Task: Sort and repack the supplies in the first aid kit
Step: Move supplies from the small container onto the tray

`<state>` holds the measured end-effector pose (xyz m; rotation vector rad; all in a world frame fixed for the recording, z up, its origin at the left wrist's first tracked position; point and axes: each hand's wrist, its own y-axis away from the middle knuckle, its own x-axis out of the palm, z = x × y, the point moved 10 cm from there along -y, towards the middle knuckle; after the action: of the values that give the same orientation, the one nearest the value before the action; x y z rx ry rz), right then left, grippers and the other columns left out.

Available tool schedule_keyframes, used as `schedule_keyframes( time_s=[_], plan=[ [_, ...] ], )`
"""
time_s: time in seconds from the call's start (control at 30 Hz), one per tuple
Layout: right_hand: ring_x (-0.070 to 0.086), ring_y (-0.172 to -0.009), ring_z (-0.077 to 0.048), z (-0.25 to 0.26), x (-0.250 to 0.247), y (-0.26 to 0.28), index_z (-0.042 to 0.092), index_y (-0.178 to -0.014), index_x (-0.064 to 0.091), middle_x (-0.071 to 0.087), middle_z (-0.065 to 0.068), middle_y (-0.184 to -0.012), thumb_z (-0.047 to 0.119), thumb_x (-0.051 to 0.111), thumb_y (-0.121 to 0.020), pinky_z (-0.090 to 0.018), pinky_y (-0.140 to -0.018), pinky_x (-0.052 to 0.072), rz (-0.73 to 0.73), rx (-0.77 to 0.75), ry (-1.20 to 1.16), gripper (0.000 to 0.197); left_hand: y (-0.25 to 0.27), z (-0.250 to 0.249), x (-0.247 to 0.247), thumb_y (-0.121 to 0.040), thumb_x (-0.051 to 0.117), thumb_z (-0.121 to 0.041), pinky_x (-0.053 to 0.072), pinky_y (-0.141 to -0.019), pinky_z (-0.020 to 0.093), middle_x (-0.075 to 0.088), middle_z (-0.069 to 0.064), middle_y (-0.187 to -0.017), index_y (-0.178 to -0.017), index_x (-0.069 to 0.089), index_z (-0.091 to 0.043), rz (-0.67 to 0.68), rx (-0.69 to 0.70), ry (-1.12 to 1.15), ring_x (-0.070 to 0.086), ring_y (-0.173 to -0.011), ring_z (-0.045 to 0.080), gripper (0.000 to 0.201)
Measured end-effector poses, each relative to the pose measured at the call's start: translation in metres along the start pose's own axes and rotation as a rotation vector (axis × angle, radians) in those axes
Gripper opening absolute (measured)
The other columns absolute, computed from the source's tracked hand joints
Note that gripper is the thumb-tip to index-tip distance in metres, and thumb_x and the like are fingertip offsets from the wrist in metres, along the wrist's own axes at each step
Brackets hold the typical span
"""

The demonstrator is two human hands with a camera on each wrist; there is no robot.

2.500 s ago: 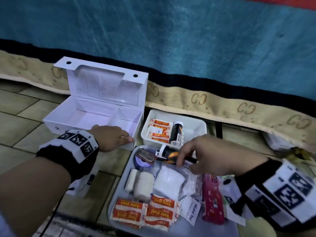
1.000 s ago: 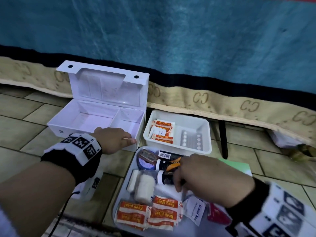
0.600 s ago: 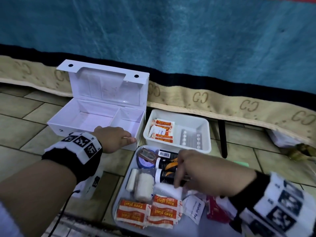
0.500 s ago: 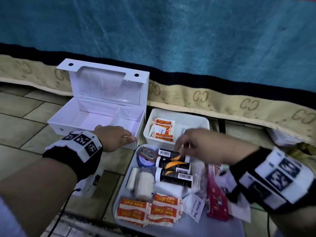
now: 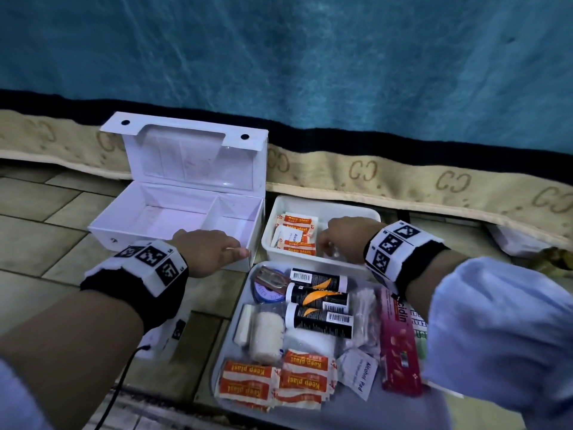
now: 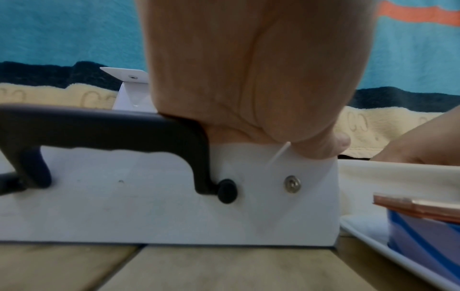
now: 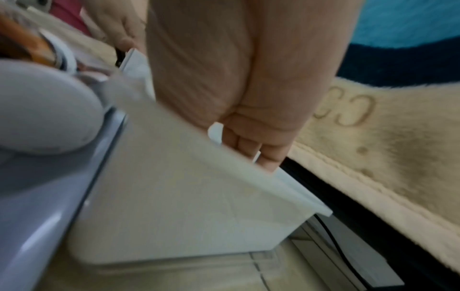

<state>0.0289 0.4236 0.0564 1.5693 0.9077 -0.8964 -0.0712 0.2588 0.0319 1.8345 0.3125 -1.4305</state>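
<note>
The white first aid box (image 5: 139, 240) stands open, both compartments bare. My left hand (image 5: 214, 249) grips its front wall near the right corner, thumb outside beside the black handle (image 6: 99, 128). My right hand (image 5: 341, 237) reaches down into the white bin (image 5: 341, 206), over a shiny blister pack (image 5: 334, 253). Its fingertips are hidden behind the bin wall (image 7: 186, 206), so I cannot see whether they pinch anything. Plaster packets (image 5: 294, 234) lie at the bin's left. Three black tubes (image 5: 316, 301) lie side by side on the tray (image 5: 372, 411).
The tray also holds a bandage roll (image 5: 266, 335), more plaster packets (image 5: 276, 380), an alcohol pad (image 5: 359, 367), a red box (image 5: 398, 342) and a round tin (image 5: 269, 287). A blue and beige blanket (image 5: 372, 175) hangs behind. The floor is tiled.
My right hand took a black tube from the bin, laid it on the tray beside the other two, let go and moved back up into the bin. The left hand kept its hold.
</note>
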Motion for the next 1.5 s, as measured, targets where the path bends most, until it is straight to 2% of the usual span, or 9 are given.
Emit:
schedule_keyframes(
  time_s=[0.13, 0.27, 0.47, 0.53, 0.7, 1.0, 1.17, 1.33, 1.5],
  plan=[
    [0.050, -0.093, -0.018, -0.003, -0.015, 0.003, 0.021, -0.086, 0.062, 0.038, 0.005, -0.095, 0.010, 0.065, -0.082, -0.030, -0.072, 0.046, -0.122, 0.013, 0.059, 0.012, 0.000, -0.001, 0.000, -0.093, 0.020, -0.059, 0.030, -0.097, 0.043, 0.054, -0.005, -0.125, -0.124, 0.052, -0.035, 0.005, 0.000, -0.007, 0.049, -0.118, 0.019, 0.051],
    [0.060, -0.086, -0.021, -0.027, -0.052, 0.017, 0.025, -0.074, 0.058, 0.060, 0.003, -0.091, 0.010, 0.059, -0.080, -0.029, -0.068, 0.048, -0.345, 0.079, -0.104, 0.016, -0.002, 0.000, 0.000, -0.093, 0.020, -0.060, 0.030, -0.094, 0.042, 0.056, -0.005, -0.121, -0.121, 0.054, -0.034, 0.000, 0.004, -0.009, 0.051, -0.115, 0.019, 0.051],
    [0.055, -0.062, -0.016, -0.082, -0.092, 0.113, 0.021, -0.093, 0.064, 0.059, 0.000, -0.069, 0.027, 0.073, -0.077, -0.025, -0.057, 0.038, -0.759, 0.356, -0.585, 0.019, -0.003, 0.000, 0.000, -0.093, 0.019, -0.059, 0.033, -0.093, 0.041, 0.058, -0.006, -0.115, -0.118, 0.055, -0.035, -0.008, 0.012, -0.018, 0.052, -0.111, 0.018, 0.050],
    [0.052, -0.050, -0.008, -0.086, -0.071, 0.138, 0.022, -0.090, 0.066, 0.057, 0.004, -0.062, 0.028, 0.080, -0.071, -0.019, -0.046, 0.036, -0.672, 0.434, -0.702, 0.024, -0.003, 0.000, 0.000, -0.093, 0.020, -0.059, 0.033, -0.093, 0.041, 0.057, -0.006, -0.117, -0.119, 0.055, -0.036, -0.007, 0.009, -0.022, 0.051, -0.112, 0.017, 0.049],
    [0.056, -0.076, -0.013, -0.063, 0.007, 0.142, 0.023, -0.099, 0.069, 0.066, 0.003, -0.090, 0.034, 0.073, -0.077, -0.022, -0.058, 0.040, -0.269, 0.534, -0.597, 0.025, -0.003, 0.001, 0.001, -0.094, 0.020, -0.058, 0.031, -0.100, 0.042, 0.053, -0.007, -0.125, -0.122, 0.052, -0.038, 0.009, 0.009, -0.013, 0.047, -0.120, 0.018, 0.047],
    [0.057, -0.077, -0.020, -0.053, 0.014, 0.133, 0.019, -0.102, 0.062, 0.061, 0.000, -0.083, 0.050, 0.066, -0.079, -0.026, -0.059, 0.038, -0.293, 0.581, -0.437, 0.038, 0.002, -0.001, 0.001, -0.095, 0.020, -0.057, 0.030, -0.102, 0.042, 0.051, -0.007, -0.128, -0.122, 0.051, -0.038, -0.001, -0.003, -0.006, 0.046, -0.121, 0.018, 0.045],
    [0.062, -0.097, -0.023, -0.031, -0.039, 0.092, 0.025, -0.110, 0.060, 0.067, -0.003, -0.106, 0.038, 0.055, -0.090, -0.029, -0.076, 0.047, -0.370, 0.318, -0.400, 0.025, 0.002, 0.000, 0.001, -0.094, 0.019, -0.059, 0.030, -0.101, 0.042, 0.052, -0.006, -0.126, -0.123, 0.051, -0.037, 0.012, -0.010, 0.000, 0.047, -0.120, 0.018, 0.049],
    [0.050, -0.119, -0.022, 0.021, -0.030, 0.019, 0.027, -0.128, 0.052, 0.051, -0.003, -0.133, 0.021, 0.045, -0.096, -0.032, -0.095, 0.040, -0.072, 0.010, -0.156, 0.033, 0.002, -0.001, 0.000, -0.094, 0.019, -0.059, 0.030, -0.100, 0.043, 0.053, -0.005, -0.127, -0.124, 0.051, -0.037, 0.013, -0.012, -0.003, 0.048, -0.120, 0.019, 0.049],
    [0.053, -0.115, -0.027, 0.039, -0.019, -0.011, 0.012, -0.128, 0.053, 0.055, -0.009, -0.129, 0.012, 0.046, -0.095, -0.032, -0.095, 0.044, 0.018, -0.042, -0.029, 0.034, 0.002, -0.001, -0.001, -0.094, 0.021, -0.059, 0.031, -0.097, 0.043, 0.055, -0.005, -0.127, -0.124, 0.053, -0.036, 0.004, -0.003, 0.006, 0.049, -0.119, 0.021, 0.049]
  ],
)
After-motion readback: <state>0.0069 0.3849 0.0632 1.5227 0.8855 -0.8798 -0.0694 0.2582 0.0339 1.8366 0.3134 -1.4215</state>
